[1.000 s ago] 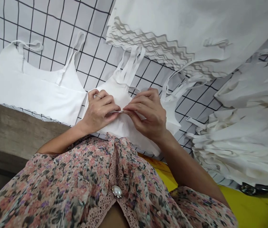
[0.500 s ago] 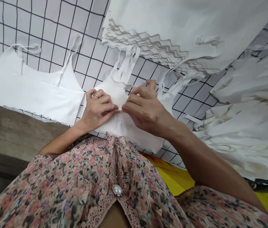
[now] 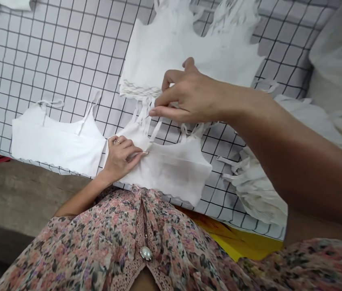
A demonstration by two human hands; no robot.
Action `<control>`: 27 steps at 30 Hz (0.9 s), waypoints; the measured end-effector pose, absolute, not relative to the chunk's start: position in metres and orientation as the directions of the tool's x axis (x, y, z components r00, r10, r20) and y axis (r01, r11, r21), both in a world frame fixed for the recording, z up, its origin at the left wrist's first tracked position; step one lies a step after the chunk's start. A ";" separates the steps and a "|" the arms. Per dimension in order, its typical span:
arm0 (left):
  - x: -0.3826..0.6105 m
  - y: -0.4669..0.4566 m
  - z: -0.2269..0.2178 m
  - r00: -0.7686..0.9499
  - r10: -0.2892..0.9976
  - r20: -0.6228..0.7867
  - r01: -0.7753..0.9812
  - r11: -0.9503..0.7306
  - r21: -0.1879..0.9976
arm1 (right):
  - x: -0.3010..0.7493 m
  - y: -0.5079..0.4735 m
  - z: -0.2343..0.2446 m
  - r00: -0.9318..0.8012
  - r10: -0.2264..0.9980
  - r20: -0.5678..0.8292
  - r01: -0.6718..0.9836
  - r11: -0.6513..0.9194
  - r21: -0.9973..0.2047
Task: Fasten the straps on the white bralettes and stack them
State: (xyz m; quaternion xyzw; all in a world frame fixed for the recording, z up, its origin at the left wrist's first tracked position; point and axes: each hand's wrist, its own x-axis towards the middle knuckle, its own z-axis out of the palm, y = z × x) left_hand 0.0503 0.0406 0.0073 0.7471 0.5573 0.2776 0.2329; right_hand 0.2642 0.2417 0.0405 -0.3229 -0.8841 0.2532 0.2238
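My left hand [image 3: 122, 157], with a ring on one finger, pinches a white camisole top [image 3: 173, 169] near the base of one of its thin straps. The top lies on the checked cloth close to my body. Raised above it, my right hand [image 3: 185, 95] has thumb and forefinger drawn together by the straps; anything between them is too small to make out. A second white camisole top [image 3: 55, 141] lies flat on the left. Behind the right hand is a stack of white camisole tops [image 3: 149, 52] with wavy hems.
A black-and-white checked cloth [image 3: 76, 52] covers the table. Crumpled white garments [image 3: 258, 190] lie at the right, and more white fabric [image 3: 340, 60] is at the far right. Something yellow [image 3: 243, 242] shows under the table edge.
My right hand has lifted off the camisole top and moved up and away from my left hand. The left keeps its pinch. The view has shifted, showing more of the table's far side.
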 end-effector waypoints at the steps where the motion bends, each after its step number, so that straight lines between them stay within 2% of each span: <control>1: 0.050 0.041 0.009 0.214 0.963 0.164 0.698 -0.268 0.664 | 0.260 0.251 0.040 -0.751 0.629 0.203 0.412 0.686 -0.600; 3: 0.047 0.041 0.013 0.192 0.966 0.175 0.678 -0.259 0.688 | 0.254 0.264 0.040 -0.873 0.471 0.129 0.308 0.737 -0.602; 8: 0.039 0.042 0.021 0.192 0.973 0.127 0.655 -0.224 0.722 | 0.244 0.261 0.043 -0.887 0.427 0.174 0.280 0.799 -0.533; 11: 0.036 0.043 0.019 0.213 0.971 0.105 0.674 -0.224 0.704 | 0.238 0.243 0.040 -0.804 0.511 0.304 0.308 0.795 -0.522; 13: 0.035 0.043 0.017 0.224 0.969 0.103 0.679 -0.232 0.697 | 0.234 0.230 0.033 -0.670 0.615 0.414 0.365 0.760 -0.538; 16: 0.034 0.044 0.013 0.245 0.963 0.114 0.685 -0.255 0.682 | 0.229 0.214 0.025 -0.454 0.763 0.460 0.405 0.636 -0.656; 18: 0.033 0.043 0.012 0.257 0.961 0.103 0.693 -0.258 0.674 | 0.227 0.207 0.026 -0.364 0.855 0.369 0.326 0.488 -0.810; 21: 0.032 0.042 0.015 0.250 0.965 0.086 0.675 -0.237 0.699 | 0.226 0.204 0.037 -0.356 0.927 0.117 0.118 0.169 -0.978; 24: 0.031 0.048 0.021 0.135 0.982 0.129 0.586 -0.185 0.789 | 0.225 0.202 0.050 -0.412 0.911 -0.030 -0.010 -0.038 -0.999; 27: 0.032 0.068 0.029 0.026 0.996 0.090 0.383 -0.093 0.919 | 0.220 0.196 0.052 -0.416 0.909 -0.034 -0.062 -0.066 -0.996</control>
